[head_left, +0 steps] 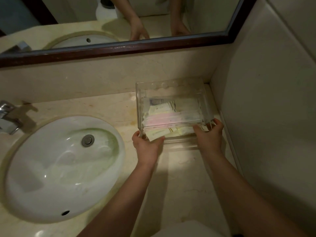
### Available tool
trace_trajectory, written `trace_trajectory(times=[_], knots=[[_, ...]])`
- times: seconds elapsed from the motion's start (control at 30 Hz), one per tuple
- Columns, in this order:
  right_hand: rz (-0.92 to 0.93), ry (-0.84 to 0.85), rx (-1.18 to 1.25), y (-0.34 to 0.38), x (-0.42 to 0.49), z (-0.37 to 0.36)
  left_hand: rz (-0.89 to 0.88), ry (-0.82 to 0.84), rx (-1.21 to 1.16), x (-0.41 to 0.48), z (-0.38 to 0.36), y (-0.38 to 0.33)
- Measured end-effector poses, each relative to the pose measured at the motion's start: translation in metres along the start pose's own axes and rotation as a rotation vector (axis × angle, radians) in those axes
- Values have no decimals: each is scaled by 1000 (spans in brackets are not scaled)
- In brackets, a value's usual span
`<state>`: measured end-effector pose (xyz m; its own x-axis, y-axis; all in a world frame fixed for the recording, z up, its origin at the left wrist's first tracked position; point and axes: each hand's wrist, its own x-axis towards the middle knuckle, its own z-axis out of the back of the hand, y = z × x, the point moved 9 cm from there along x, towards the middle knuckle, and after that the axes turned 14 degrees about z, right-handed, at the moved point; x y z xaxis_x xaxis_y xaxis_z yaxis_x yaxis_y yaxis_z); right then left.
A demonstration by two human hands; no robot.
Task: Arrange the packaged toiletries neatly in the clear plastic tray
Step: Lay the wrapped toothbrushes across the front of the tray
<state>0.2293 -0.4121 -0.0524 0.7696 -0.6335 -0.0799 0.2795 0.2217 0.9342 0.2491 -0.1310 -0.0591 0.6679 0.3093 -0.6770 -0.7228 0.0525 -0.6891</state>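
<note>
A clear plastic tray (171, 86) stands on the marble counter in the back right corner, next to the wall. Inside lie several packaged toiletries: a pink and white wrapped pack (171, 118) across the middle, white sachets (162, 106) behind it, and pale yellow packets (159, 133) at the front. My left hand (147, 146) grips the tray's front left corner, thumb over the rim near a yellow packet. My right hand (209, 134) grips the front right corner, fingers curled around the side wall.
A white oval sink (63, 168) fills the left of the counter, with a chrome tap (8, 117) at its far left. A dark-framed mirror (119, 48) hangs above the backsplash. A wall (265, 117) closes the right side. Bare counter lies in front of the tray.
</note>
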Motion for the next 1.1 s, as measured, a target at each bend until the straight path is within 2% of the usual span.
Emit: trace_trajectory(times=[0.13,0.2,0.27,0.37,0.43,0.53,0.7,0.93,1.1], knots=[[73,131,54,-5,-17,8,-28,-35,4,10,10,-1],[51,187,69,-10,-20,7,-23,-39,35,18,15,-6],[56,225,52,-8,-20,8,-20,43,60,23,13,-11],[103,261,10,-4,-15,9,-77,231,226,13,2,-14],[132,274,-10,-3,-11,10,-135,228,285,5,2,-15],[147,267,4,-3,-11,8,-234,145,259,3,5,-23],[159,232,-60,0,-4,9,-258,72,292,16,11,-26],[249,130,-332,18,14,10,-351,76,256,17,10,-55],[275,102,-440,24,20,10,-402,92,380,18,12,-54]])
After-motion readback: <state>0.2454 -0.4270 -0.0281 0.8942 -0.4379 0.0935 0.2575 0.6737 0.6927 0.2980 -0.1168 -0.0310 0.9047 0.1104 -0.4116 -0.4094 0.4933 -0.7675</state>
